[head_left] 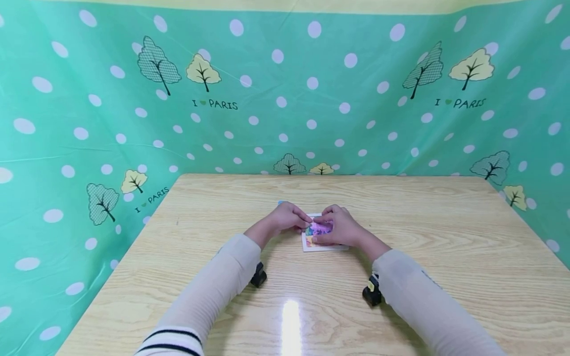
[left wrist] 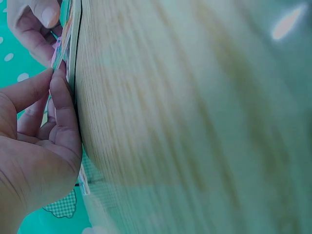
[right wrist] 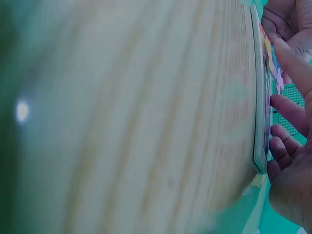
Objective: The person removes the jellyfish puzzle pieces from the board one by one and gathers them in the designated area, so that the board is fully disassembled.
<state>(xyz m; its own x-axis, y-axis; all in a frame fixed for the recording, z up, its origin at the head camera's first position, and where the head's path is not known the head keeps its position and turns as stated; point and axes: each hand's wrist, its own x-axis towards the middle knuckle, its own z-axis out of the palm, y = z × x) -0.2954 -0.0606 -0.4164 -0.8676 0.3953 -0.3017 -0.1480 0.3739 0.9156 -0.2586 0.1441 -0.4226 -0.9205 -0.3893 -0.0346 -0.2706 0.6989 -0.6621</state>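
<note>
A small picture puzzle with a white border and a purple, blue and yellow picture lies flat on the table under both hands. My left hand is at its left edge. In the left wrist view, the left thumb and forefinger pinch a thin, colourful puzzle piece, seen edge-on. Over the right part of the puzzle is my right hand, its fingers spread and resting on the picture. A pink knobbed puzzle piece shows beyond the right fingers in the right wrist view. The hands hide much of the picture.
A bit of a blue object shows behind the left hand. The wooden table reaches back to a green dotted curtain. Black wrist cameras hang below both sleeves.
</note>
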